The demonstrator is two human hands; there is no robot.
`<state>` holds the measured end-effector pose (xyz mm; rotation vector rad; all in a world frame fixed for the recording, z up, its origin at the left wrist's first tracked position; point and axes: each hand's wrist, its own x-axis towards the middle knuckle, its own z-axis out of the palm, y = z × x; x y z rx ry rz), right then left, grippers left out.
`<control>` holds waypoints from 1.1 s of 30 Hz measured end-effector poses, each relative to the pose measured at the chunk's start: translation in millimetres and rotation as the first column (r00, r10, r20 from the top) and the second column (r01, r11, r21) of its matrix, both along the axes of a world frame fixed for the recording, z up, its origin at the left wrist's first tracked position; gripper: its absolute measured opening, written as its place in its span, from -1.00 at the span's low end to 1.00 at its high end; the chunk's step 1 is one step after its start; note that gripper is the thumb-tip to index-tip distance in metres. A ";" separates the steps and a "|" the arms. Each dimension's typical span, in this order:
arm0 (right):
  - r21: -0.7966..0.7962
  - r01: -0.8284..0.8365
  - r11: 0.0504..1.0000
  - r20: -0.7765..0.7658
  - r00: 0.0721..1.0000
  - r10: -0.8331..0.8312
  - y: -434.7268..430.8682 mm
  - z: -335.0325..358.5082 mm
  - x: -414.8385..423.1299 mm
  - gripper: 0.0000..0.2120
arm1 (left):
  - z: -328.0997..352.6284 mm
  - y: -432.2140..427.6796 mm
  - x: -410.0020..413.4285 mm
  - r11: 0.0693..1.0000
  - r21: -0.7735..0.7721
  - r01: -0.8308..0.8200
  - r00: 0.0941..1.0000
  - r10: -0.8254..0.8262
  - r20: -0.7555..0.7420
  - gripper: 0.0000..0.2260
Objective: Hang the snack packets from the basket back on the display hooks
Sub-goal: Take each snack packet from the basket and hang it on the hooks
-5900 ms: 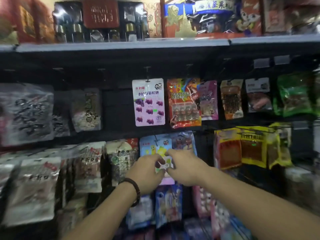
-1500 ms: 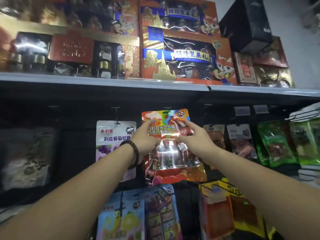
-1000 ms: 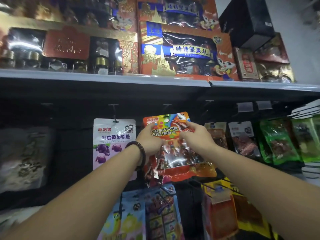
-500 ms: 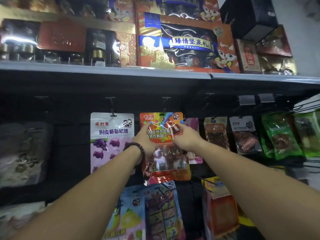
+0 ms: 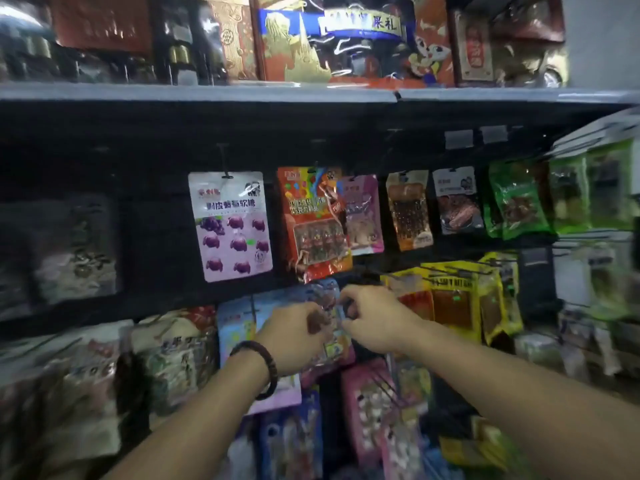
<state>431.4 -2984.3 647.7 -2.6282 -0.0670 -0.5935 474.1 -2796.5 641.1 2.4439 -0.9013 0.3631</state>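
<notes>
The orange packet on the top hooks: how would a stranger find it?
Look under the grey shelf, along the top row of hanging packets. The orange packet hangs between a grape packet and a pink packet. Only it has a rainbow-coloured top, and it overlaps the pink one.

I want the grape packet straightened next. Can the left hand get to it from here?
Probably yes. The grape packet hangs up-left of the left hand with nothing in front, but that hand seems to pinch the blue packet and must let go first.
</notes>
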 end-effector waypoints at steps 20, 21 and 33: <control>0.306 0.370 0.877 -0.760 0.650 -0.009 46.5 -593.8 -232.5 -0.83 | -516.5 123.3 -197.1 0.959 0.282 -0.003 0.771 0.182 -0.610 -0.93; 0.307 0.385 0.870 -0.784 0.621 0.002 47.0 -607.1 -238.9 -0.78 | -535.2 120.0 -200.6 0.960 0.278 -0.011 0.745 0.194 -0.639 -0.90; -0.096 0.473 0.876 -0.902 0.330 -0.277 15.8 -696.6 -231.1 -0.12 | -647.1 61.9 -227.4 0.982 0.091 -0.166 0.485 0.162 -0.859 -0.86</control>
